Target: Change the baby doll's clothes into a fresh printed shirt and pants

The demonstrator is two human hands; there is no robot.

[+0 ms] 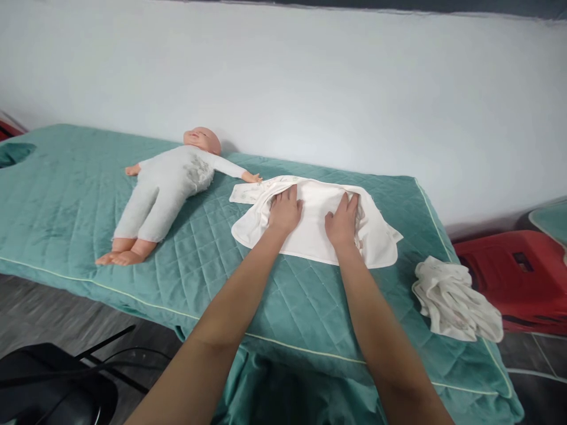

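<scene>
A white baby shirt lies spread on the green quilted bed cover, its front flaps folded out to the sides. My left hand rests flat on the shirt's left part, fingers stretched toward its upper edge. On the right part lies my right hand, fingers spread, some of the fingertips under the fold of cloth. Left of the shirt a baby doll lies on its back in a pale cloth body. One of the doll's hands touches or nearly touches the shirt's left sleeve.
A crumpled bundle of white printed cloth lies at the bed's right edge. Beyond it stands a red plastic case or chair. The white wall borders the bed's far side. A black chair is at lower left.
</scene>
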